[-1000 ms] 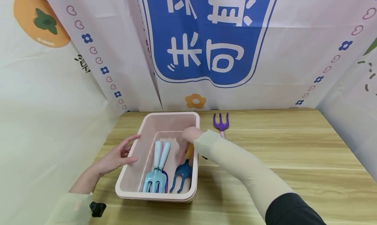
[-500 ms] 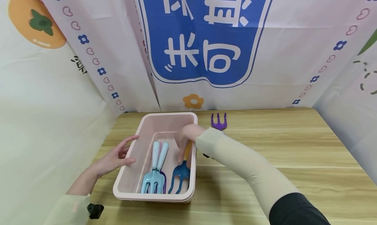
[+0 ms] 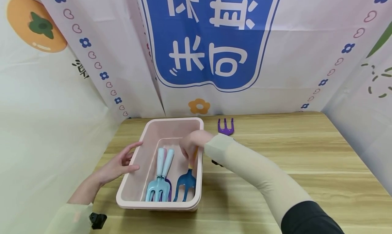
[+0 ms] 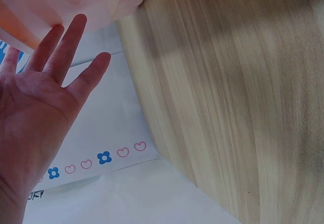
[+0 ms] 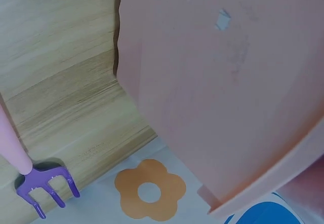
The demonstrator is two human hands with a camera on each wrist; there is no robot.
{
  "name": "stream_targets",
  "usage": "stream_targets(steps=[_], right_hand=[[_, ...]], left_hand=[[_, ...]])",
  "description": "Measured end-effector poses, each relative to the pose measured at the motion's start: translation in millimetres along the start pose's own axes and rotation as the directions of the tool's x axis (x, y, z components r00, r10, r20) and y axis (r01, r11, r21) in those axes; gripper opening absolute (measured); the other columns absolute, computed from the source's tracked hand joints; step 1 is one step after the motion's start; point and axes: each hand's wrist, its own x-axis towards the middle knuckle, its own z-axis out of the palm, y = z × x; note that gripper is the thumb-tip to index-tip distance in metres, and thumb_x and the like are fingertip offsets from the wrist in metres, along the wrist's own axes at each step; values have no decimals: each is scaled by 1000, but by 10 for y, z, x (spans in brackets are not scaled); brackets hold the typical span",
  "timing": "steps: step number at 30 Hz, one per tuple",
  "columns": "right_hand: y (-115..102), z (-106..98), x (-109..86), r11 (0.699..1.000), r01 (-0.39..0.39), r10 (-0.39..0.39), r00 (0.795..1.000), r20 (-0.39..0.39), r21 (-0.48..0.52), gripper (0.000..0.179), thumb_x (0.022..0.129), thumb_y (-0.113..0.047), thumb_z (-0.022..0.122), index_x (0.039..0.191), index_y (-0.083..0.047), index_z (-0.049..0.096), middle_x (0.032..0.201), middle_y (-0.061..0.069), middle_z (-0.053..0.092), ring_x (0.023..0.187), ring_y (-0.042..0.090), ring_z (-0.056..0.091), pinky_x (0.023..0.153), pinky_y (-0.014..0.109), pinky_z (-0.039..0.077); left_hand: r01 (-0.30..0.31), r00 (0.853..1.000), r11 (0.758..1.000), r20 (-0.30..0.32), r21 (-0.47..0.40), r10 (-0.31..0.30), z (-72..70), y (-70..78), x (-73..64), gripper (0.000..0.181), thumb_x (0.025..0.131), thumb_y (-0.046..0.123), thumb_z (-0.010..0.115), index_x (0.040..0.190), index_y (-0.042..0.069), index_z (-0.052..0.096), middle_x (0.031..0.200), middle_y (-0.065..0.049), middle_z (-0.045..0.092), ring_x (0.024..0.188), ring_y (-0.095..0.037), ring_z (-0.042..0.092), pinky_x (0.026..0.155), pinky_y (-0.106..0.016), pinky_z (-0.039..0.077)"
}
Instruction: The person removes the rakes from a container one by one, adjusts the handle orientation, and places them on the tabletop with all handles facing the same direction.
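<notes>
1. Cream sleeve (image 3: 67, 218), lower L of head view, leads to L hand (image 3: 117, 164): fingers spread, fairly straight, gripping nothing; thumb + a fingertip at tub's L rim, prob. to stop it sliding.
2. Pink tub (image 3: 156, 205), lower centre, sits upright, long sides running up-frame; prob. placed there so both hands can get at it.
3. Pale-blue forks (image 3: 158, 188), prob. 2 (two handles show), in tub's lower L, tines toward bottom of frame; purple fork (image 3: 169, 189) partly hidden beneath. Same heading prob. b/c they stack flatter.
4. Dark-blue fork (image 3: 186, 181), tub's lower R, tines also toward bottom. R hand (image 3: 193, 143) comes in over R rim, fingers bent, seemingly gripping its yellow handle; thumb pos. can't tell. Held there prob. b/c handle's the easy end.
5. Loose purple fork (image 3: 225, 128), right of tub on wood table (image 3: 291, 152), near back edge, tines up-frame, untouched; pink handle shows lower L of R wrist view.
</notes>
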Motion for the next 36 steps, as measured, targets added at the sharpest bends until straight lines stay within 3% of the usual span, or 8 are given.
stream_targets(steps=[7,16,22,29,36], right_hand=[[44,-69,-23,994,108,-108,994,-15,-18,11,76,-28,85,76,-24,75,79,-11,67,84,11,56,72,23,51],[116,-305,-166,950,313,-313,949,-20,-3,10,82,-23,80,86,-14,77,75,-9,68,66,6,53,65,20,48],[194,-417,-308,938,340,-336,939,-70,65,10,84,-22,78,80,-13,75,71,-5,65,65,9,51,63,22,45],[301,-494,-460,921,371,-358,926,-115,116,10,86,-18,76,85,-8,76,72,-3,61,68,10,47,62,21,40],[454,-509,-625,899,404,-385,913,-134,171,14,89,-22,73,89,-8,75,76,-3,64,75,15,52,64,22,42]], left_hand=[[10,1000,1000,-3,-3,-10,1,2,18,79,93,11,66,154,15,17,140,-36,41,106,-38,57,78,-38,54],[22,1000,1000,-6,11,-22,2,-28,46,77,93,12,66,154,16,18,140,-34,42,104,-36,57,78,-38,54],[11,1000,1000,1,-2,-11,4,6,30,77,94,12,65,154,15,17,141,-35,40,106,-36,58,78,-38,55],[-1,1000,1000,-1,-3,1,-1,30,27,78,94,10,65,154,13,16,139,-36,41,104,-38,58,76,-40,56],[37,999,999,-15,19,-37,14,-11,23,78,93,14,67,154,17,18,140,-34,42,106,-37,57,79,-39,54]])
